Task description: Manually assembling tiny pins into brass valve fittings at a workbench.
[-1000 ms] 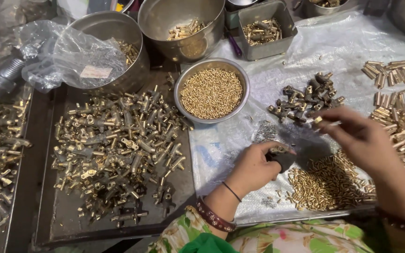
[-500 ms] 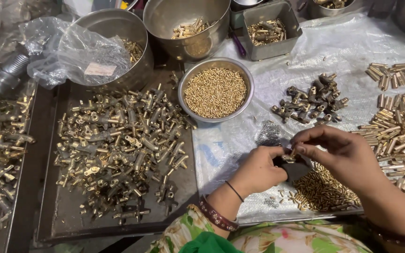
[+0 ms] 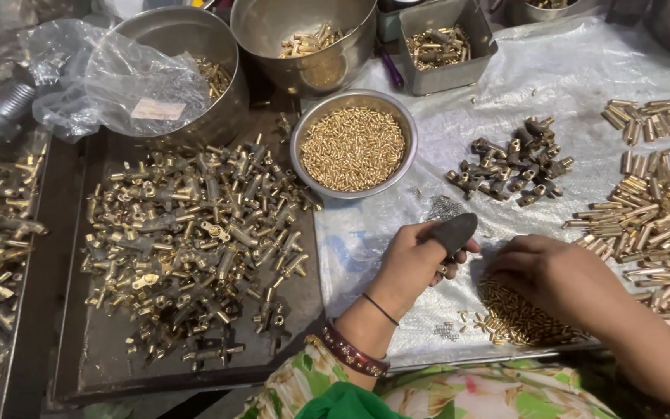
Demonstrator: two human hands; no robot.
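Note:
My left hand [image 3: 412,264] rests on the clear plastic sheet [image 3: 505,93], fingers curled around a small brass part at its fingertips. A dark grey guard [image 3: 455,231] covers its thumb. My right hand [image 3: 556,275] lies palm down just right of it, over a heap of small brass pins [image 3: 521,320]. Its fingertips are tucked under and hidden. A cluster of dark brass fittings [image 3: 515,161] sits beyond both hands.
A steel bowl of tiny brass beads [image 3: 353,146] stands ahead of my left hand. Brass tubes [image 3: 653,209] are spread at the right. A dark tray [image 3: 71,326] at the left holds several T-shaped brass fittings [image 3: 195,233]. Bowls and a box stand at the back.
My right hand came back from the brass tubes at the right, met my left hand, then dropped onto the pin heap. My left hand stayed almost in place.

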